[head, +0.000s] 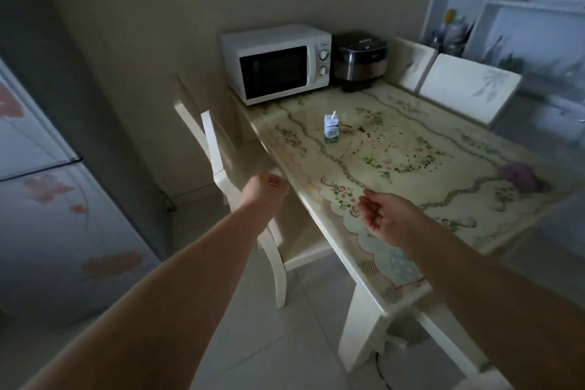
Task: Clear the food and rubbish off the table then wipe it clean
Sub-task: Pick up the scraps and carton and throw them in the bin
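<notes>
One carton [331, 130], one microwave [275, 63], one cooker [361, 60].

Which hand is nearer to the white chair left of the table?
Left. The left hand is at the chair backrest; the right hand is above the table.

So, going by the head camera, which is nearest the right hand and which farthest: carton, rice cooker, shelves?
1. Carton: mid-table, ahead and a little left of the right hand.
2. Rice cooker: at the table's far end.
3. Shelves: beyond the table, at the far right. This looks farthest, though the wide lens bends depth.
</notes>
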`<state>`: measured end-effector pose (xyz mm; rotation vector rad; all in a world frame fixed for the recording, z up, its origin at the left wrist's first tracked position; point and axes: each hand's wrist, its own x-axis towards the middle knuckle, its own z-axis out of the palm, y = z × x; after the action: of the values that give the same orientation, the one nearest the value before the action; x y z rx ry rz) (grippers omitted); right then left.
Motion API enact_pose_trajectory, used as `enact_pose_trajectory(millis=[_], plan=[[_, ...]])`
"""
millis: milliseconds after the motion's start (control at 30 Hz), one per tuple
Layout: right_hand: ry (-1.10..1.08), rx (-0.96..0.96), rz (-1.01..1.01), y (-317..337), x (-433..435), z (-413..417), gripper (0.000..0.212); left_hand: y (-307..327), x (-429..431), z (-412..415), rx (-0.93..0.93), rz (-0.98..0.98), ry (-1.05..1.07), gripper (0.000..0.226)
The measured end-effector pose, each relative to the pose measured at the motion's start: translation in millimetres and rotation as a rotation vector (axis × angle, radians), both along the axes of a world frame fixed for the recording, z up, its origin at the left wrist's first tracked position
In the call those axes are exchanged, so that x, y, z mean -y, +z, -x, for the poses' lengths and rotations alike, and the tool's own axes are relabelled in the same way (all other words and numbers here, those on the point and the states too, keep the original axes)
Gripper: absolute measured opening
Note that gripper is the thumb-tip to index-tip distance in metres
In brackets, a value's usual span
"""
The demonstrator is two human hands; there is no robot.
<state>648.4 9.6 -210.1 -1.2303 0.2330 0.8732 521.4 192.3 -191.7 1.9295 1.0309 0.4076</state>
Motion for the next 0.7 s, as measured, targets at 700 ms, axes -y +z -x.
enact_pose_trajectory(millis=[700], plan=[[-0.094, -0.084, -0.012, -4.6, -93.5, -177.3, 0.023, -26.8, -95.9, -235.8, -0.167, -0.034, -0.144, 0.054]])
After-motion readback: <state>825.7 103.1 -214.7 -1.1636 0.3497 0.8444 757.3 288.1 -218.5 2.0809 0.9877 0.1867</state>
